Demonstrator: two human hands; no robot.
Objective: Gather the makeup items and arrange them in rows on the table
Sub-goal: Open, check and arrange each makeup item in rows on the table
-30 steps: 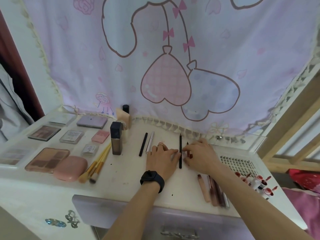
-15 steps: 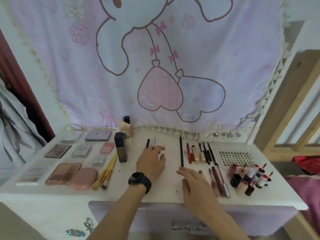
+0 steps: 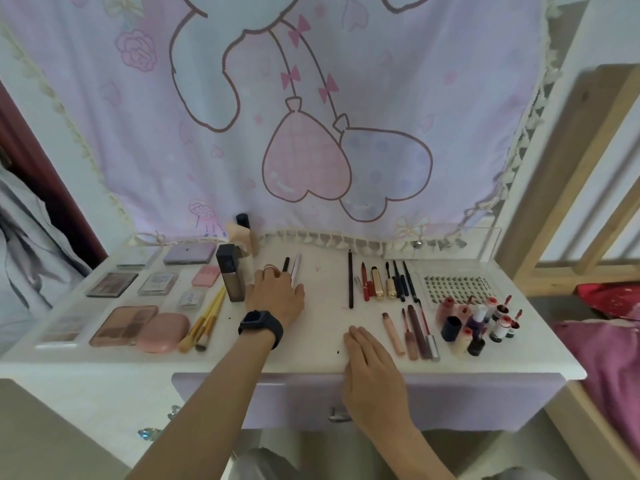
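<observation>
Right hand: lies flat across the front edge of the desk, palm down, fingers straight and together, holding nothing. It is probably parked here, clear of the rows.

Near row, right of that hand: four tubes lie side by side, parallel, long axes running front to back. This spacing keeps each one visible and separate.

Front right corner: small bottles stand upright in a tight cluster, probably because they would roll if laid flat.

Front left: a palette, a pink case and a bundle of brushes sit next to one another, with the flat items grouped by shape.

Left hand: rests palm down at mid-desk, just right of a dark upright bottle. The fingers are loosely extended and close together, and they cover the near ends of two pens. No pinch is visible. The contact suggests the pens are being nudged parallel.

Far row, centre right: a long black pencil and a set of liners lie parallel, well apart from the two pens.

Back right: a lash tray lies flat.

Back left: smaller palettes form two rows.

Judgement: the arrangement is nearly complete. The two pens under the left hand are the remaining adjustment.
</observation>
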